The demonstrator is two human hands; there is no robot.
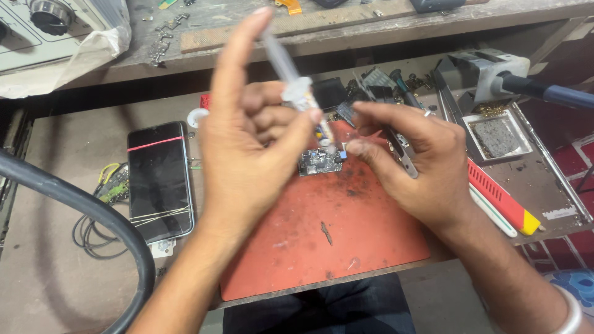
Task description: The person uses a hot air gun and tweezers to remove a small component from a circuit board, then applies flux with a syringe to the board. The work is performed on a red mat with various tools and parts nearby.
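My left hand [247,148] holds a clear plastic syringe [291,77] tilted, its tip pointing down at a small circuit board [320,162] that lies on a red work mat [346,229]. The index finger stretches up past the plunger. My right hand [421,161] rests on the mat just right of the board, fingertips touching its edge, with metal tweezers [405,158] gripped under the fingers.
A dark phone [159,179] with a cracked screen lies left of the mat, wires beside it. A thick black hose [93,216] curves across the left. A soldering stand with a sponge tray [495,136] and a red tool [498,195] sit right. Small parts crowd the back.
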